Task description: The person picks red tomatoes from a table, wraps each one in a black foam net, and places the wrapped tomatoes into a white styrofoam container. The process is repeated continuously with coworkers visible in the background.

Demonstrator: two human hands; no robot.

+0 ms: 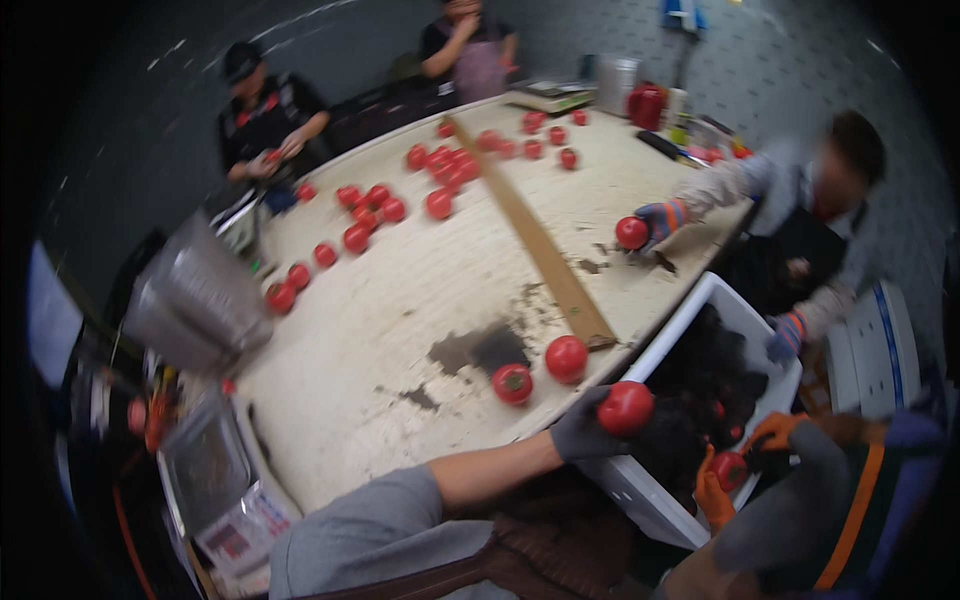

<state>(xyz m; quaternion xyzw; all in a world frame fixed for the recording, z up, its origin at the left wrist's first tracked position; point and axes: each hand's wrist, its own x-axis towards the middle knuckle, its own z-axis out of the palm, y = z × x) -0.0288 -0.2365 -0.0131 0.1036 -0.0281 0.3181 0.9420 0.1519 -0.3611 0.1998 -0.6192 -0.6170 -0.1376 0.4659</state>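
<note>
My left hand, in a dark grey glove, holds a large red tomato over the near edge of the table and the corner of a white plastic crate. My right hand is out of view. Just beyond my left hand, two more tomatoes rest on the worn pale tabletop, one near the end of a wooden board and one left of it. The crate has dark contents with some red showing. Many other tomatoes lie scattered towards the far side.
A co-worker's orange gloves hold a tomato over the crate. Another worker's striped glove holds one above the table at right; their other glove is at the crate. Two people stand across the table. Stacked clear plastic containers stand left.
</note>
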